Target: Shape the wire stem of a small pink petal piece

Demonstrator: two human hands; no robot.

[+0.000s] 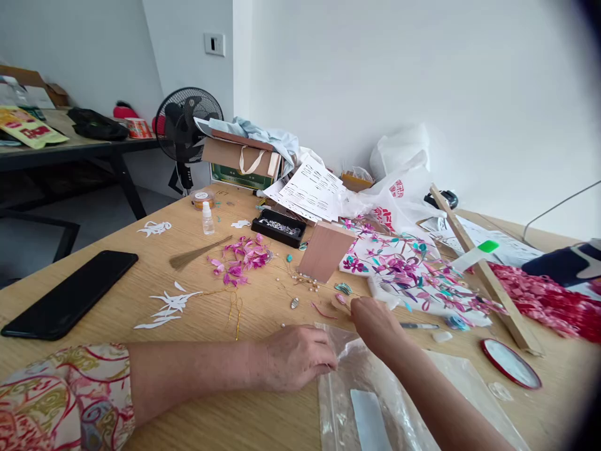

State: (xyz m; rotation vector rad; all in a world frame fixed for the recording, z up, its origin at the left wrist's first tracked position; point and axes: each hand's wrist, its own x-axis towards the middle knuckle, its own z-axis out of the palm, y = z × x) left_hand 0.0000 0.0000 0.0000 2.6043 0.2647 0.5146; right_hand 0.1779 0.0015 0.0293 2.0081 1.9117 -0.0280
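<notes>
Left grip (300,358): curled, contents indeterminable; clear bag (334,407) at its fingers. Right grip (379,326): curled, contents indeterminable; pink bud (340,299) just left.

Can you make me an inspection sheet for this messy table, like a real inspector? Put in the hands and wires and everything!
Surface: wooden tabletop, light brown, crowded toward the back and right.
Job's things: clear plastic bag beneath the right forearm; pink bud by the right fingertips.
Clutter: black phone-like slab, white cutouts, black tray, printed papers, wooden strip.
Hands: left hand curled at the bag's near-left corner area; right hand curled beside the bud. Can't tell whether either grips something.
Cables: thin dark cable at far right.
Surroundings: black fan, another table, pale wall.
</notes>
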